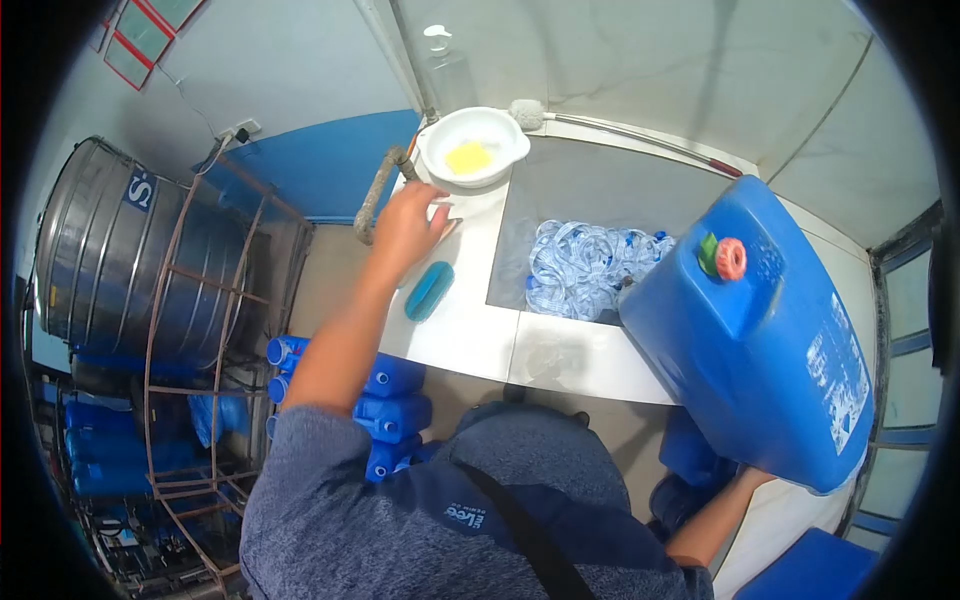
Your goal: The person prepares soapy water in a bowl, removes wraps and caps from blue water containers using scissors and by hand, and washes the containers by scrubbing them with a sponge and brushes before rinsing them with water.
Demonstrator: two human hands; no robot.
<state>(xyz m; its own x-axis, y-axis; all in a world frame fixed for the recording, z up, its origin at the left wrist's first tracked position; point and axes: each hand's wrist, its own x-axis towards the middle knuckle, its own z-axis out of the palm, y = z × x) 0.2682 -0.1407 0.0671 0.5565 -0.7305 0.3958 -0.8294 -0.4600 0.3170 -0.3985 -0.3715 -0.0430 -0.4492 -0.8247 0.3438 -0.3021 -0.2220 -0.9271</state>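
Observation:
My right hand (757, 478) is under the low end of a large blue water jug (770, 350), supporting it; the jug hides most of its fingers. The jug tilts over the right side of the counter, its red cap (731, 259) facing up beside a green piece. My left hand (410, 225) is above the white counter, fingers apart and holding nothing I can see. Just beyond it is a white basin (440, 172) with a yellow sponge (467, 157) in it. A teal scrub brush (429, 291) lies on the counter near my left wrist.
A grey sink (600, 180) holds a heap of clear and blue plastic pieces (575, 270). A long-handled brush (640, 140) lies along its back edge. A pump bottle (447, 75) stands behind the basin. Blue jugs (388, 415) are stacked below; a metal tank (130, 250) and rusty rack (215, 380) stand left.

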